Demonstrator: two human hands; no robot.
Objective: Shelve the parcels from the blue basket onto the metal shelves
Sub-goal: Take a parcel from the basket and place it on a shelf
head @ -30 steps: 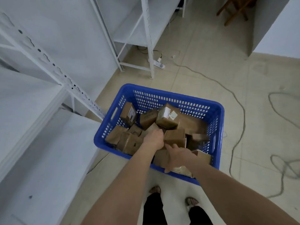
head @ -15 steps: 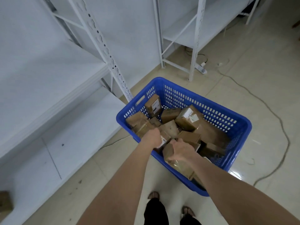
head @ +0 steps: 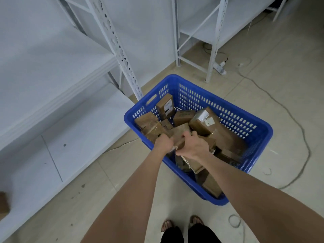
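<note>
A blue plastic basket [head: 245, 120] stands on the floor, holding several brown cardboard parcels. Both arms reach down into its near left part. My left hand [head: 163, 143] and my right hand [head: 193, 146] are closed on the same brown parcel [head: 181, 131] from either side, and they cover most of it. A larger parcel with a white label [head: 203, 121] lies just beyond it. White metal shelves [head: 57, 95] run along the left, the lowest board [head: 84, 130] next to the basket.
One brown parcel [head: 3, 202] sits on the lowest shelf at the far left edge. A second white shelf unit [head: 213, 50] stands behind the basket. A power strip [head: 221, 68] and grey cables [head: 298, 123] lie on the tiled floor to the right. My sandalled feet [head: 182, 224] are below.
My view has swung left and nearer to the shelves. My right hand has come forward from the near basket edge and closed beside my left hand on one parcel.
</note>
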